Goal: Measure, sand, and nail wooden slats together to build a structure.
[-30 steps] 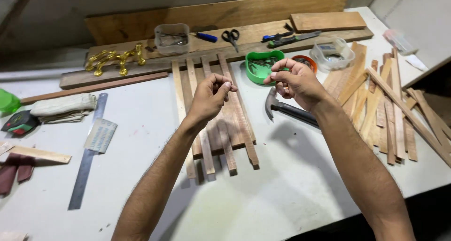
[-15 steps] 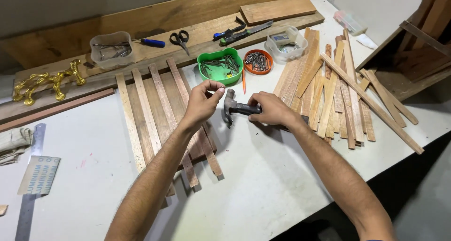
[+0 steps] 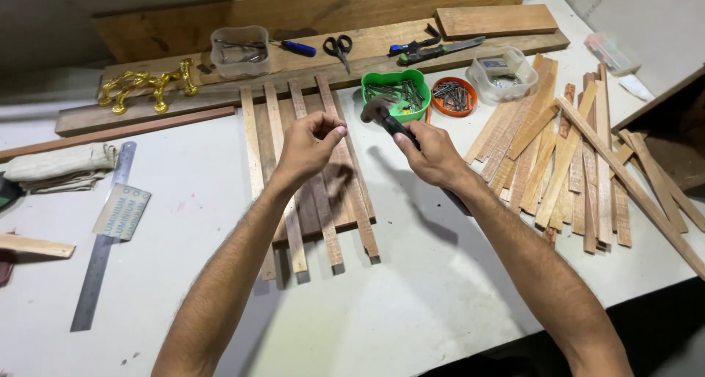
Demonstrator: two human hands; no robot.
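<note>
**Hammer held over the slat panel**

Head view: a hammer [image 3: 389,121] is gripped in the right hand [image 3: 433,155], whose fingers are closed around the dark handle. The hammer is held above the white table [image 3: 411,303], clear of its surface. Its long axis runs diagonally: the metal head is pointed up and to the left, towards the green tub [image 3: 396,94], while the handle end is hidden by the hand. The left hand [image 3: 308,143] is raised beside it, thumb and fingertips pinched together; whether anything small is held between them cannot be told. Beneath both hands a panel of wooden slats [image 3: 308,179] is laid flat, its strips running away from the person.

Nails and screws are contained in the green tub, and dark nails are seen in the round orange dish [image 3: 455,98] just beside it. A clear plastic box [image 3: 239,50] with small metal parts is set on the long board [image 3: 330,46] at the back, and a second clear tub [image 3: 503,74] is placed to the right. Loose wooden strips [image 3: 580,157] are piled on the right, and a steel ruler [image 3: 103,237] is laid on the left.
</note>
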